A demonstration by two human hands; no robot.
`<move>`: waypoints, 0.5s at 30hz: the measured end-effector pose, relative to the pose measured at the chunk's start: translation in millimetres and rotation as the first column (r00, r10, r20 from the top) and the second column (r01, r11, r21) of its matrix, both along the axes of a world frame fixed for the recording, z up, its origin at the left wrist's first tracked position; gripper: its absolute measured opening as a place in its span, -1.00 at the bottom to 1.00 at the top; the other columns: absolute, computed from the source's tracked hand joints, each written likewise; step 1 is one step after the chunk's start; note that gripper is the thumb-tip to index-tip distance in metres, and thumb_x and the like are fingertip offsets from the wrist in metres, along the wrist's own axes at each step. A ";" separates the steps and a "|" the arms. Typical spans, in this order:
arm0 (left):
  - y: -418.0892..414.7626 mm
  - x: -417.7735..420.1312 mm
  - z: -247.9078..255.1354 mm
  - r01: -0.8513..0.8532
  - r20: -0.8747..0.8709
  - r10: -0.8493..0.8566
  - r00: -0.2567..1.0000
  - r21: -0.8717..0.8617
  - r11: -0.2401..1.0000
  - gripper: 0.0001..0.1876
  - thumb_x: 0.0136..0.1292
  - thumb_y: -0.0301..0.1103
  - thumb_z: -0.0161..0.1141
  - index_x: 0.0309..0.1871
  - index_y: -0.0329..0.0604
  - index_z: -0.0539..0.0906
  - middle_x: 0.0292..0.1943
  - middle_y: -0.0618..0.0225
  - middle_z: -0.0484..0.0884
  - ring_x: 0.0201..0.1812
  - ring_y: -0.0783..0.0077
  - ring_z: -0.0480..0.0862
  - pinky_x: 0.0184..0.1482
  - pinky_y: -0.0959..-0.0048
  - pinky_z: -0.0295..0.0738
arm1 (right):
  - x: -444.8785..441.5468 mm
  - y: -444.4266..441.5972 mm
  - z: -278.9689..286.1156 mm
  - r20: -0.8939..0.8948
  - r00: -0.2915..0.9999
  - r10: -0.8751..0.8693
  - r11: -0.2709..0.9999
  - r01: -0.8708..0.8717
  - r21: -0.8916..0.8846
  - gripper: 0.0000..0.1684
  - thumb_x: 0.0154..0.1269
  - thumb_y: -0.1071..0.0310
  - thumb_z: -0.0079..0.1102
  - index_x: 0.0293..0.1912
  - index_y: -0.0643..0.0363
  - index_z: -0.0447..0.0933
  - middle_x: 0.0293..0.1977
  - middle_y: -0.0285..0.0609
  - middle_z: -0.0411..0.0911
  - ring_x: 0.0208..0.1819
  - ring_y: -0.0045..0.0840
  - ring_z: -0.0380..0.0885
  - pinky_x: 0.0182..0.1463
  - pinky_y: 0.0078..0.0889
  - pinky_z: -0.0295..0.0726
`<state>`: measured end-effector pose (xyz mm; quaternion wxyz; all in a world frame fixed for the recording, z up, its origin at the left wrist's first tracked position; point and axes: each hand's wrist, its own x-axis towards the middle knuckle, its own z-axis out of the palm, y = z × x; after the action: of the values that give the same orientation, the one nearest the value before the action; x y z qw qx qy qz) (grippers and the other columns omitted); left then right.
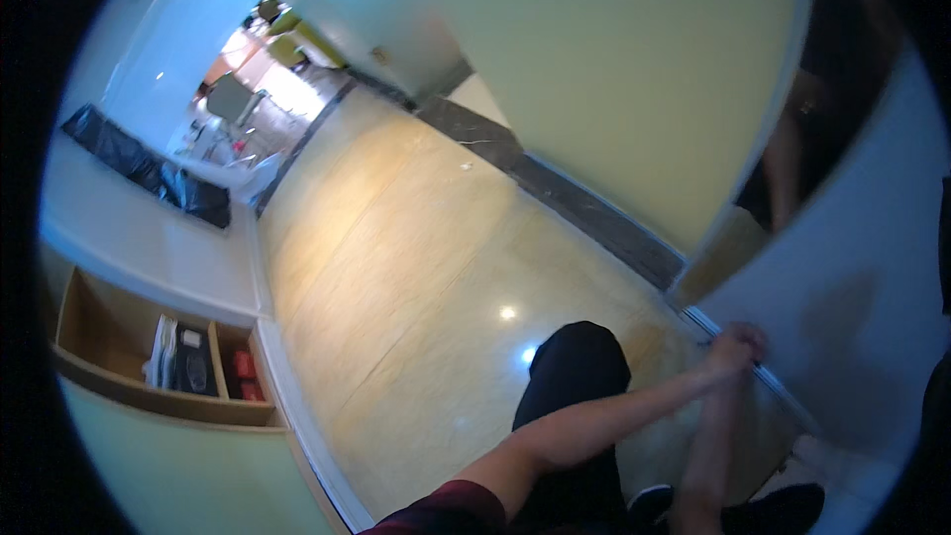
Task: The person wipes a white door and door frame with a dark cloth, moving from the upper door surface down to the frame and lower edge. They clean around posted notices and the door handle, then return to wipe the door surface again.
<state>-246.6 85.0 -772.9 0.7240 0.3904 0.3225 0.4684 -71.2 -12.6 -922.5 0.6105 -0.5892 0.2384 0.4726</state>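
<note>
My left hand (724,357) reaches across from the left and meets my right hand (753,342) low on the right side. They overlap at a narrow metal strip (789,400) along the foot of a pale panel (839,342). Both hands are at the strip, with fingers bent and blurred. Whether anything small is held between them cannot be made out. Below my arms are my bent knee (583,364) in dark trousers and a dark shoe (780,505).
A tall mirror-like panel (787,156) stands beyond my hands. Tiled floor (401,267) runs towards chairs (232,98) in a farther room. At left, a wooden shelf box (178,410) holds folders (195,360) and red items (245,365). Black plastic bags (148,167) lie above it.
</note>
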 end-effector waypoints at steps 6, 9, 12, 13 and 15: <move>3.1 -42.3 34.3 0.110 0.077 -0.093 0.993 -0.254 0.961 -0.87 0.33 -0.50 0.07 -0.16 -0.22 0.63 -0.25 0.24 0.68 -0.25 0.33 0.68 -0.17 0.38 0.59 | -27.1 46.9 7.9 -0.084 0.985 -0.149 0.987 0.153 0.044 -0.43 0.38 0.09 0.17 0.25 0.22 0.46 0.17 -0.12 0.54 0.21 -0.30 0.48 0.23 -0.15 0.49; 22.2 -38.1 64.4 0.178 -0.260 -0.260 0.930 -0.301 0.937 -0.88 0.30 -0.51 0.09 -0.18 -0.13 0.63 -0.31 0.29 0.74 -0.33 0.46 0.65 -0.31 0.48 0.47 | 8.5 62.9 21.9 -0.136 0.905 -0.402 0.915 0.392 -0.093 -0.43 0.38 0.09 0.18 0.25 0.22 0.46 0.17 -0.12 0.54 0.22 -0.30 0.47 0.23 -0.15 0.49; 30.4 -26.8 67.1 0.180 -0.256 -0.263 0.930 -0.306 0.935 -0.88 0.29 -0.49 0.11 -0.16 -0.06 0.62 -0.28 0.35 0.72 -0.31 0.49 0.63 -0.24 0.44 0.46 | 73.6 47.2 26.2 0.241 0.966 0.090 0.934 0.002 -0.356 -0.42 0.37 0.10 0.18 0.26 0.22 0.45 0.20 -0.11 0.53 0.24 -0.29 0.47 0.24 -0.19 0.48; 28.6 -18.7 74.4 0.198 -0.244 -0.280 0.929 -0.313 0.929 -0.88 0.29 -0.50 0.11 -0.17 -0.06 0.62 -0.28 0.35 0.72 -0.31 0.49 0.63 -0.25 0.45 0.46 | 110.8 14.6 10.9 0.407 0.691 0.598 0.676 -0.160 -0.720 -0.41 0.37 0.12 0.18 0.28 0.22 0.45 0.23 -0.10 0.51 0.26 -0.26 0.47 0.25 -0.24 0.48; 29.2 -17.6 74.8 0.185 -0.245 -0.267 0.932 -0.312 0.932 -0.88 0.28 -0.51 0.11 -0.19 -0.06 0.61 -0.28 0.34 0.73 -0.33 0.48 0.63 -0.26 0.47 0.45 | 151.2 -5.3 16.3 0.118 0.152 0.981 0.152 -0.237 -0.960 -0.41 0.35 0.16 0.18 0.29 0.23 0.44 0.27 -0.06 0.49 0.27 -0.25 0.47 0.28 -0.31 0.47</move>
<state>-264.3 114.2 -698.1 0.7682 0.3802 0.4391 0.2693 80.0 -17.9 -906.2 -0.0005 -0.9514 -0.1980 0.2358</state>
